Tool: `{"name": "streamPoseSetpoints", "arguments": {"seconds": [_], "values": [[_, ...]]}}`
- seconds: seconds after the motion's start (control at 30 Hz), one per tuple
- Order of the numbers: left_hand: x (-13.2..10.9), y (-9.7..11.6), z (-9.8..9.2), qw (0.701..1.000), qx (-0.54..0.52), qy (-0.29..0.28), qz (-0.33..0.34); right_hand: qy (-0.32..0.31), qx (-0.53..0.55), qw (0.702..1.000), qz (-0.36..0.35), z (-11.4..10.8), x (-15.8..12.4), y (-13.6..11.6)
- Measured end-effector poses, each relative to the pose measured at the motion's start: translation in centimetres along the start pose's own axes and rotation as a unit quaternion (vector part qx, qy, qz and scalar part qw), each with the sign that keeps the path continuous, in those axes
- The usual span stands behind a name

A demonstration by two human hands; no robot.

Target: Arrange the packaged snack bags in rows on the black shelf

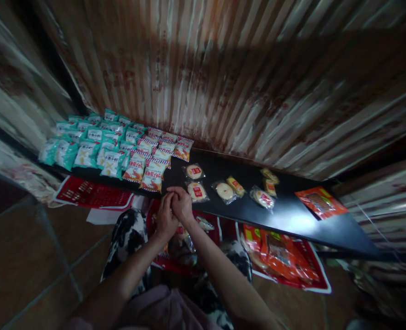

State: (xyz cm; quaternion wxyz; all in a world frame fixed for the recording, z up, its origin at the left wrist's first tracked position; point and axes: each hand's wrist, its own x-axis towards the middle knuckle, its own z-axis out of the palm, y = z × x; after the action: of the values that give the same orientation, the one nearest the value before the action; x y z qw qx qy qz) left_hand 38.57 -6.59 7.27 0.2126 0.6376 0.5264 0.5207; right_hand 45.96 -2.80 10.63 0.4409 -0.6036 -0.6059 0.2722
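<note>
My left hand and my right hand are closed together at the front edge of the black shelf. Their fingers overlap, and whatever lies between them, if anything, is hidden. Just left of them lie orange-and-white snack bags with striped tops. To the right, the nearest thing is a clear-wrapped round cracker with a red label. Another wrapped round cracker sits behind it. Farther right are a pale wrapped round cracker, a small yellow packet and another clear-wrapped snack.
Rows of teal-and-white snack bags fill the shelf's left end. An orange flat packet lies toward its right end. Below are red bags and more orange packets. A pleated curtain hangs behind the shelf.
</note>
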Motion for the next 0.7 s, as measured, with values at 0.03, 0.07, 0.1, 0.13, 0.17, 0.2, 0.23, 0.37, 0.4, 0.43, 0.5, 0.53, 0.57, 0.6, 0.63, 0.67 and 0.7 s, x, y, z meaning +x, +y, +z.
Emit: {"name": "streamPoseSetpoints", "arguments": {"seconds": [0.03,0.07,0.1,0.13,0.17,0.2,0.23,0.37,0.4,0.43,0.5,0.53,0.57,0.6,0.63,0.67,0.7], "values": [[-1.1,0.0,-0.4,1.0,-0.002,-0.004,-0.001,-0.004,-0.002,1.0,0.0,0.1,-1.2,0.1],[-2.2,-0.1,-0.8,1.0,-0.001,-0.012,-0.003,-0.009,-0.008,1.0,0.0,0.2,-2.5,0.3],[-3.1,-0.2,-1.1,1.0,0.001,-0.023,-0.007,-0.017,-0.015,1.0,0.001,0.3,-3.6,0.6],[-4.1,-0.4,-1.4,0.999,0.005,-0.039,-0.015,-0.026,-0.024,0.999,0.007,0.4,-4.7,1.0],[-4.9,-0.6,-1.5,0.998,0.012,-0.06,-0.027,-0.041,-0.033,0.998,0.023,0.5,-5.7,1.5],[-5.6,-0.9,-1.6,0.995,0.024,-0.086,-0.042,-0.056,-0.043,0.996,0.046,0.6,-6.6,2.0],[-6.3,-1.1,-1.6,0.99,0.038,-0.118,-0.062,-0.07,-0.051,0.993,0.076,0.8,-7.5,2.7],[-8.3,-1.7,-1.2,0.944,0.117,-0.275,-0.139,-0.093,-0.075,0.979,0.164,1.2,-10.2,5.4],[-8.6,-1.7,-1.1,0.931,0.133,-0.307,-0.149,-0.092,-0.079,0.977,0.176,1.3,-10.7,6.1],[-8.9,-1.8,-0.9,0.92,0.145,-0.329,-0.156,-0.091,-0.083,0.974,0.19,1.3,-11.2,6.7],[-9.2,-1.9,-0.8,0.906,0.163,-0.355,-0.163,-0.087,-0.091,0.968,0.215,1.2,-11.9,7.7],[-9.2,-1.9,-0.7,0.902,0.173,-0.36,-0.165,-0.085,-0.093,0.966,0.226,1.2,-12.2,8.2],[-9.2,-2.1,-0.7,0.899,0.189,-0.361,-0.164,-0.082,-0.094,0.964,0.236,1.1,-12.5,8.5],[-9.1,-2.2,-0.7,0.894,0.208,-0.362,-0.162,-0.079,-0.093,0.962,0.244,1.0,-12.7,8.9],[-8.9,-2.4,-0.6,0.89,0.228,-0.361,-0.158,-0.076,-0.091,0.961,0.25,1.0,-12.8,9.2],[-8.6,-2.6,-0.6,0.887,0.245,-0.359,-0.155,-0.071,-0.088,0.96,0.255,1.0,-12.9,9.4],[-8.3,-2.9,-0.4,0.885,0.257,-0.356,-0.152,-0.067,-0.084,0.96,0.258,0.9,-13.0,9.7]]}}
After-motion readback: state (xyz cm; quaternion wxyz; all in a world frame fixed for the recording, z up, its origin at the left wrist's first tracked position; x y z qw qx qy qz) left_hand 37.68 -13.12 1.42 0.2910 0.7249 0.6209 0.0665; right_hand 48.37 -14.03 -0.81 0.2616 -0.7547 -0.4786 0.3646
